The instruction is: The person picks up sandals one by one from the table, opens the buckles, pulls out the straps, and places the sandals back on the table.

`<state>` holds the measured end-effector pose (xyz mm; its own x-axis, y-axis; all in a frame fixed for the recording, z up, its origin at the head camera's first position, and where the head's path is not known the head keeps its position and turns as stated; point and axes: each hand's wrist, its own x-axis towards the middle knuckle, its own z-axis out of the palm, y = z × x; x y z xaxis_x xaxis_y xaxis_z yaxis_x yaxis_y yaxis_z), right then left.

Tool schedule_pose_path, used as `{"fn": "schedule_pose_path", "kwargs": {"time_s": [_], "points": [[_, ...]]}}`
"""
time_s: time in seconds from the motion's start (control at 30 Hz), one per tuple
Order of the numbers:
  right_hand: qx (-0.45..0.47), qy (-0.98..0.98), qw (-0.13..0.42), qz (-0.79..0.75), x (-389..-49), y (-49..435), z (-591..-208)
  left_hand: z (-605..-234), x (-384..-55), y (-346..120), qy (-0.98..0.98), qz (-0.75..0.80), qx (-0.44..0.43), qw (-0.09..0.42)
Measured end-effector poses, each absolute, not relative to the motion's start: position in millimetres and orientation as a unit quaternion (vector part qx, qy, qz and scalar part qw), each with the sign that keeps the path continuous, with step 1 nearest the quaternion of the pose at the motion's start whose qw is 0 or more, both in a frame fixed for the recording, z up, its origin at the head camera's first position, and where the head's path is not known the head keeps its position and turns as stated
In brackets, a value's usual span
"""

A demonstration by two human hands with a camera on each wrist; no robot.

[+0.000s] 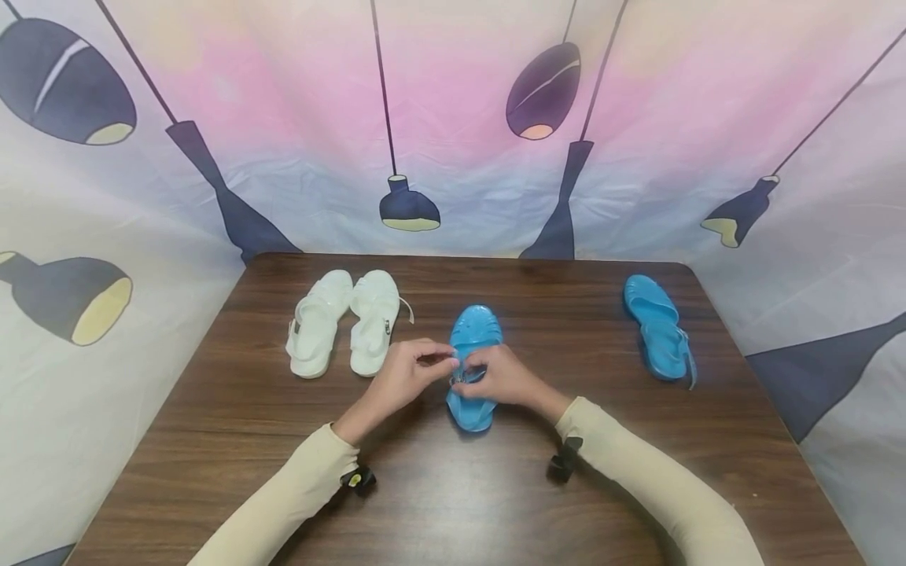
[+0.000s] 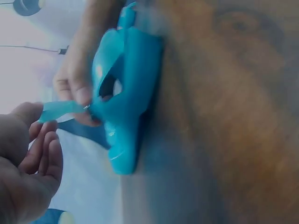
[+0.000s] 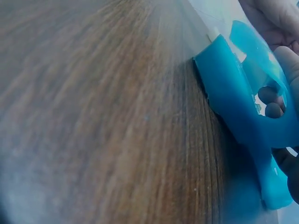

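Note:
A blue jelly sandal (image 1: 476, 324) lies toe-away on the table between both hands. On its left side, my left hand (image 1: 405, 376) pinches the free end of the ankle strap (image 2: 60, 110) between thumb and fingers, drawing it out sideways in the left wrist view. My right hand (image 1: 508, 379) reaches over from the other side and grips the strap by the small metal buckle (image 2: 87, 108). In the right wrist view, fingertips (image 3: 270, 95) show through the opening under the sandal's strap.
A pair of white sandals (image 1: 318, 326) stands to the left, close to my left hand. Another blue sandal (image 1: 661, 330) lies at the far right, its strap hanging loose. The brown wooden table (image 1: 453, 495) ends at a printed curtain (image 1: 467, 102).

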<state>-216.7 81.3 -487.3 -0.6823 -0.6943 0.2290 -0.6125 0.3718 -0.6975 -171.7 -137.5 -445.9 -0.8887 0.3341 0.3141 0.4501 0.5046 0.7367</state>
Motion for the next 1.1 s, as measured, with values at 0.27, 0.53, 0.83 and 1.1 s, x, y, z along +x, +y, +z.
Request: {"fn": "schedule_pose_path", "kwargs": {"time_s": [0.27,0.53,0.83,1.1], "points": [[-0.377,0.832,0.082,-0.399,-219,84,-486,-442,-171,-158,-0.887,-0.404,-0.221,0.042],[-0.371,0.831,0.11,-0.4,-223,94,-481,-452,-162,-174,-0.888,-0.412,-0.203,-0.005],[-0.353,0.842,0.119,-0.391,-224,107,-474,-459,-164,-160,-0.886,-0.424,-0.181,-0.053],[-0.34,0.841,0.115,-0.406,-222,108,-475,-463,-170,-127,-0.889,-0.425,-0.161,-0.062]]}}
